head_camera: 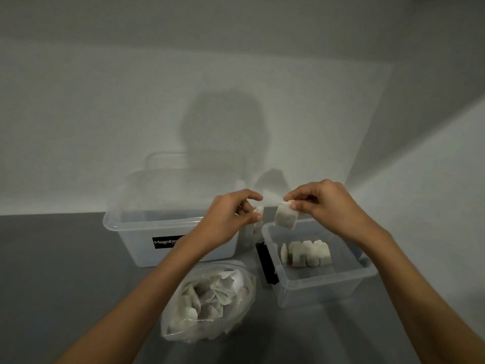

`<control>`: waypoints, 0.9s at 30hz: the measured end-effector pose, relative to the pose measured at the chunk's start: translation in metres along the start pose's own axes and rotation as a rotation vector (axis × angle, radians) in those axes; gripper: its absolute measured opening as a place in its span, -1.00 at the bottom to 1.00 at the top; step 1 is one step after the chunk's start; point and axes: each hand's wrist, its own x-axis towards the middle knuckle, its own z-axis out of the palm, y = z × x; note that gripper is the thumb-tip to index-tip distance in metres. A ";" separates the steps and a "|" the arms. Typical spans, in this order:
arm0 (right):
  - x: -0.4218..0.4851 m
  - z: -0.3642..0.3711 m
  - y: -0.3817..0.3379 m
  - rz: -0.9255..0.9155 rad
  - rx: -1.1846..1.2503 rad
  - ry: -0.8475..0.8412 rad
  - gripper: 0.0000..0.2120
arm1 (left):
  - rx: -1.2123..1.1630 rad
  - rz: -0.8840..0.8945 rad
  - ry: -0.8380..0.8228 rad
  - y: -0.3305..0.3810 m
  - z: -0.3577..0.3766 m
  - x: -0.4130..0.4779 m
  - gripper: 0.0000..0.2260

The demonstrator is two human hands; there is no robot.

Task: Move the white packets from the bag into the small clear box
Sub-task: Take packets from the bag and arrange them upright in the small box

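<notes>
A clear plastic bag (210, 300) full of white packets lies on the grey table near me. To its right stands the small clear box (322, 285), with several packets (305, 252) lined up upright inside. My right hand (320, 203) pinches one white packet (285, 218) by its top edge, hanging above the box's far left corner. My left hand (231, 211) is raised beside it and grips another packet (258, 210), mostly hidden by the fingers.
A larger clear box (147, 227) with a black label stands behind the bag, to the left of the small one. A white wall rises just behind both boxes. A black label covers the small box's left wall.
</notes>
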 end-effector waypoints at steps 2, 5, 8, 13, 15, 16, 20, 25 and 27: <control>0.003 -0.008 0.024 0.011 -0.099 -0.019 -0.86 | 0.063 0.020 -0.041 0.010 0.017 0.015 -0.80; 0.008 -0.012 0.067 0.054 -0.224 -0.047 -0.87 | 0.143 0.025 -0.138 0.022 0.047 0.039 -0.89; 0.012 -0.007 0.103 0.066 -0.288 -0.096 -0.88 | 0.220 -0.018 -0.219 0.025 0.078 0.061 -0.92; 0.018 0.022 0.150 0.133 -0.268 -0.259 -0.81 | 0.407 -0.171 -0.376 0.012 0.137 0.086 -0.86; 0.021 0.035 0.161 0.112 -0.284 -0.307 -0.80 | 0.489 -0.236 -0.433 0.001 0.156 0.089 -0.86; 0.022 0.042 0.165 0.094 -0.294 -0.331 -0.81 | 0.526 -0.273 -0.458 -0.005 0.165 0.089 -0.87; 0.028 0.065 0.178 0.066 -0.332 -0.446 -0.82 | 0.664 -0.387 -0.497 -0.025 0.185 0.088 -0.83; 0.033 0.083 0.185 0.027 -0.357 -0.488 -0.83 | 0.866 -0.392 -0.471 -0.034 0.195 0.084 -0.73; 0.034 0.087 0.186 0.022 -0.352 -0.488 -0.85 | 0.915 -0.375 -0.471 -0.035 0.199 0.083 -0.70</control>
